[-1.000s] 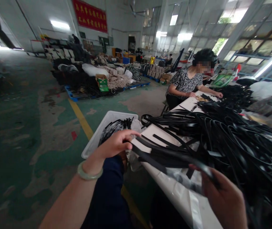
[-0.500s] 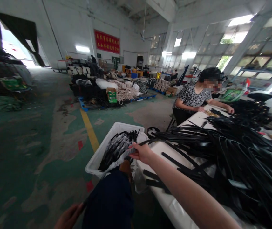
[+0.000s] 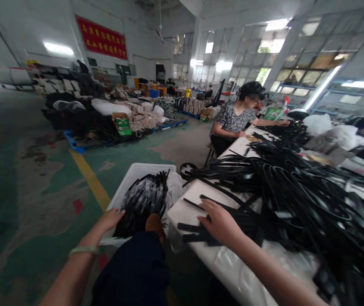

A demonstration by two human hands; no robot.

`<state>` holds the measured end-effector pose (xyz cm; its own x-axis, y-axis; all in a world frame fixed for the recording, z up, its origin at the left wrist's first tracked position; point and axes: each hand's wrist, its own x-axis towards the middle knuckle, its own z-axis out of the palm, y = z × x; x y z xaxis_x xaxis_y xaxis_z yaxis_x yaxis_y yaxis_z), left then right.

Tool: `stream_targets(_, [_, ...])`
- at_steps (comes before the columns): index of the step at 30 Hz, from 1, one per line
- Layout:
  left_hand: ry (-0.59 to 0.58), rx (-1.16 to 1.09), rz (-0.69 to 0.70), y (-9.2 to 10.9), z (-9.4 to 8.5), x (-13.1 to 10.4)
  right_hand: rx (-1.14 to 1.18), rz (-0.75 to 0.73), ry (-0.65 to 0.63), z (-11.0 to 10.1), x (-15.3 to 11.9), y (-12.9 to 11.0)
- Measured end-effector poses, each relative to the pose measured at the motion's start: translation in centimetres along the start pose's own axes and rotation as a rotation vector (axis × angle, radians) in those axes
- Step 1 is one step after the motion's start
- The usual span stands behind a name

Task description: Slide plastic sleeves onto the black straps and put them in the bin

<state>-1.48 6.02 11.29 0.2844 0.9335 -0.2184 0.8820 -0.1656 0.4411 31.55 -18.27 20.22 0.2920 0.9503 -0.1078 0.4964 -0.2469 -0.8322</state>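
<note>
My left hand (image 3: pixel 110 220) is at the near left side of a white plastic bin (image 3: pixel 118 191), its fingers stretched toward the black straps (image 3: pixel 145 191) inside. It looks open, though some fingers are hidden. Over the white-covered table (image 3: pixel 186 212), my right hand (image 3: pixel 218 221) is open with its fingers apart, just above or touching the ends of several flat black straps (image 3: pixel 191 238). I cannot tell whether it touches them. Many more long black straps (image 3: pixel 271 182) lie looped in a large heap to its right.
A co-worker (image 3: pixel 237 114) sits at the table's far end, by small gold-coloured pieces (image 3: pixel 254 137). My shoe (image 3: pixel 155 225) is against the bin. A dark round container (image 3: pixel 187 169) stands between bin and table. Beyond is a loaded blue pallet (image 3: pixel 75 142).
My right hand has let go of the strap above the bin and moved right over the table. My left hand has risen from low down to the bin. The view has turned right.
</note>
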Motion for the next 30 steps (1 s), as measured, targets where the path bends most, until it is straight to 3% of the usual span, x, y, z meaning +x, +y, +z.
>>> stream_targets(2, [-0.102, -0.02, 0.14, 3.3, -1.1, 0.9, -0.263, -0.039, 0.039, -1.3, -5.4, 4.5])
stream_targets(5, [-0.196, -0.011, 0.395, 11.1, -1.3, -0.2, -0.623, -0.075, 0.036, -1.6, -10.9, 9.9])
stream_targets(8, [-0.256, 0.12, 0.854, 19.7, 0.8, -4.1, -0.732, -0.107, 0.099, -1.1, -13.6, 12.3])
stream_targets(10, [-0.368, 0.174, 1.015, 23.7, 3.0, -7.1, -0.739, -0.122, 0.197, -1.2, -14.8, 12.8])
stream_targets(11, [-0.377, 0.207, 1.02, 24.9, 4.2, -8.4, -0.731, -0.128, 0.248, -1.3, -15.4, 13.0])
stream_targets(13, [-0.331, 0.26, 0.981, 25.6, 6.4, -10.4, -0.701, -0.136, 0.343, -1.8, -16.5, 13.4])
stream_targets(16, [-0.244, 0.299, 0.944, 24.6, 8.3, -12.1, -0.653, -0.125, 0.444, -2.6, -17.8, 14.2])
stream_targets(19, [-0.251, 0.327, 0.936, 23.9, 8.8, -12.9, -0.667, -0.121, 0.439, -3.1, -17.2, 13.9])
stream_targets(22, [-0.307, 0.287, 0.912, 24.5, 8.5, -13.3, -0.76, -0.154, 0.344, -4.1, -14.2, 12.5])
stream_targets(26, [-0.423, 0.087, 0.794, 24.4, 6.1, -13.3, -0.826, -0.173, 0.227, -6.0, -9.4, 11.6])
stream_targets(30, [-0.423, -0.181, 0.597, 19.8, -0.3, -12.9, -0.817, -0.161, 0.215, -7.0, -7.5, 12.8])
